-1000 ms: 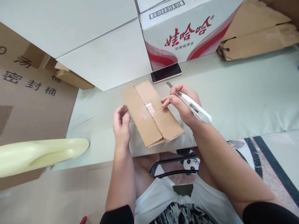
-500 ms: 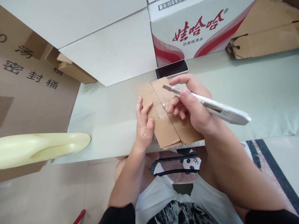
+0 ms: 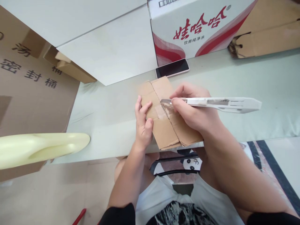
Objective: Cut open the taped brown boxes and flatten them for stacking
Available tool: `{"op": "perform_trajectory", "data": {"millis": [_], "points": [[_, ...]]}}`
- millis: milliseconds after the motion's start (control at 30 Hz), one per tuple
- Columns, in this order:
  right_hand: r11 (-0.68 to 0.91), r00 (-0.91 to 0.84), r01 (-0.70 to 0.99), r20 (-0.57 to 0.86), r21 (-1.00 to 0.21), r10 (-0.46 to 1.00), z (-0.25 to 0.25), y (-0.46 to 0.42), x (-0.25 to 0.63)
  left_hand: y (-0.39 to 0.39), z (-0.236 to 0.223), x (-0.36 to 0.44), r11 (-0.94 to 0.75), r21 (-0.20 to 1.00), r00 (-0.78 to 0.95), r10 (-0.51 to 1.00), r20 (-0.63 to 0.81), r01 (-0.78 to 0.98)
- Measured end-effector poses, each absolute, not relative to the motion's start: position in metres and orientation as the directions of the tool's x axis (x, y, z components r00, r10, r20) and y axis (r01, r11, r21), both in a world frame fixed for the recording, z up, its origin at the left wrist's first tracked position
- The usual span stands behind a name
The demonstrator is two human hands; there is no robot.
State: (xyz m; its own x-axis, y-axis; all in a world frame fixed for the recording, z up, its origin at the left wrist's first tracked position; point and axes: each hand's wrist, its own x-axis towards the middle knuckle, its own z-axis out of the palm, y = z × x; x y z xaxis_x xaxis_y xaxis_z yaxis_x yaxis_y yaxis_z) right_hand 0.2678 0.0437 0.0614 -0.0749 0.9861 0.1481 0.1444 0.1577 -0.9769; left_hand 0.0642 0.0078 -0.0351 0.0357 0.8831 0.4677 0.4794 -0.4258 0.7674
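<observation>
A small brown cardboard box [image 3: 161, 132] lies in front of me, its two top flaps meeting at a long seam. Clear tape [image 3: 160, 112] crosses that seam near the middle. My left hand [image 3: 143, 125] grips the box along its left side, fingers and thumb on the cardboard. In my right hand [image 3: 193, 106] is a white utility knife [image 3: 225, 102], pinched near its front end. Its short blade points left, and the tip is at the seam just above the tape. The handle sticks out to the right. The right fingertips under the knife are partly hidden.
A smartphone [image 3: 172, 68] lies just beyond the box. Behind it stand a white-and-red carton [image 3: 187, 50], white panels [image 3: 112, 53] and an open brown carton [image 3: 269, 40]. A large printed carton [image 3: 35, 103] and a pale yellow curved object [image 3: 47, 147] are at left.
The knife has come down and left onto the seam, its handle swinging closer to level. My right fingers have drawn in around its front end. The left hand keeps its hold on the box.
</observation>
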Motion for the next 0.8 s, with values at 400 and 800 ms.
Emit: {"op": "perform_trajectory", "data": {"millis": [400, 800], "points": [[0.16, -0.07, 0.33, 0.145, -0.93, 0.987, 0.064, 0.044, 0.266, 0.008, -0.034, 0.064, -0.416, 0.774, 0.045, 0.891, 0.452, 0.478], [0.139, -0.195, 0.414, 0.061, -0.9, 0.979, 0.075, 0.042, 0.269, 0.01, -0.038, 0.062, -0.466, 0.748, 0.068, 0.865, 0.497, 0.473]]}}
